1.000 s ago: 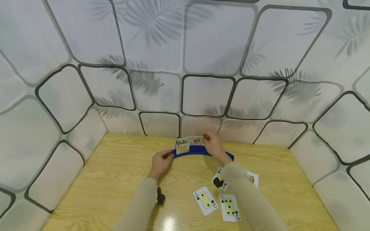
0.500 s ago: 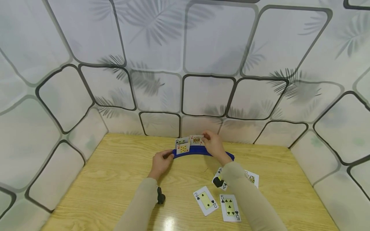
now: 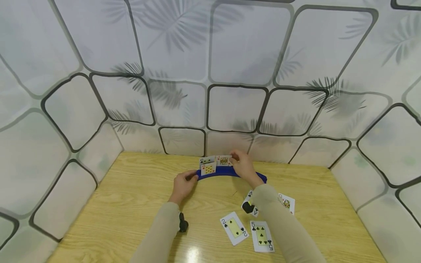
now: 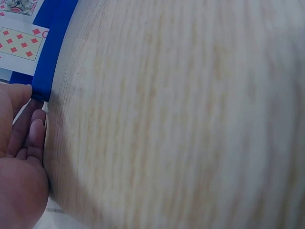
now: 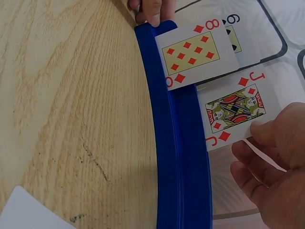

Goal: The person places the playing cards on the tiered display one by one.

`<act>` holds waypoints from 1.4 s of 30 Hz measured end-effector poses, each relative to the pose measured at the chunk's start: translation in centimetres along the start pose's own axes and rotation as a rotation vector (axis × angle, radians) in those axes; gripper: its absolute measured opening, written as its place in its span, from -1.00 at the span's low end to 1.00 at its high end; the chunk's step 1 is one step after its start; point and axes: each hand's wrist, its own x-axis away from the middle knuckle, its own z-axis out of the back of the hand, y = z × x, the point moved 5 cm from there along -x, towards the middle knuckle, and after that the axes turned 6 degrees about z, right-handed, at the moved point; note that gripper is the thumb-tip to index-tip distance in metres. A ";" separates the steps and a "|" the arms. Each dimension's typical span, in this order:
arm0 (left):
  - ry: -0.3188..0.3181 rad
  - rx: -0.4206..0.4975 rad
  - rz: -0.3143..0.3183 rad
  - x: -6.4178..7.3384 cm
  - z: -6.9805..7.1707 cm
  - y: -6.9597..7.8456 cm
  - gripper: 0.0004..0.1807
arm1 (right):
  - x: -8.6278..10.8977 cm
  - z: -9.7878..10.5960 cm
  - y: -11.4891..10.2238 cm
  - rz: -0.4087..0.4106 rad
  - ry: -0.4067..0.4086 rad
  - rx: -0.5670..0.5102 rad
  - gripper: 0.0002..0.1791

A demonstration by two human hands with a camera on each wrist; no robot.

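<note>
A blue curved card holder [image 3: 225, 170] stands near the back of the wooden table. My left hand [image 3: 182, 185] pinches its left end, with the thumb on top in the left wrist view. The eight of diamonds [image 5: 190, 53] stands in the front slot at that end. Behind it, partly covered, is a black six [image 5: 233, 39]. Beside these, the jack of diamonds [image 5: 233, 110] stands in the rear slot. My right hand [image 3: 244, 168] pinches the jack's right edge between thumb and fingers.
Face up on the table lie a two of spades [image 3: 234, 228], a five of clubs [image 3: 262, 236], an ace [image 3: 247, 197] and a face card [image 3: 288, 203]. My right sleeve [image 3: 279, 215] partly covers the last two. A patterned wall covering [image 3: 184, 109] rises behind the table.
</note>
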 end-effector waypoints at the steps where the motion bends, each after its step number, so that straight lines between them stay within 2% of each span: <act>1: 0.000 -0.002 -0.001 0.0 0.0 0.0 -0.70 | 0.0 0.0 0.1 -0.005 -0.001 -0.005 -0.76; 14: 0.004 -0.002 0.005 -0.1 -0.1 0.0 -0.71 | 0.3 -0.2 0.7 -0.036 0.034 -0.043 -0.74; 22: 0.015 -0.015 -0.012 0.0 -0.1 0.2 -0.72 | 0.3 -0.3 0.9 -0.040 0.043 -0.025 -0.76; 29: 0.012 -0.008 -0.007 0.0 -0.1 0.3 -0.71 | 0.4 -0.4 1.3 -0.065 0.008 -0.033 -0.59; 36: 0.005 -0.002 -0.004 0.0 0.0 0.2 -0.70 | 1.1 0.2 1.5 -0.122 -0.057 -0.087 -0.41; 42: 0.003 0.003 -0.007 0.2 0.1 0.3 -0.71 | 2.3 1.2 1.2 -0.083 -0.089 -0.092 -0.42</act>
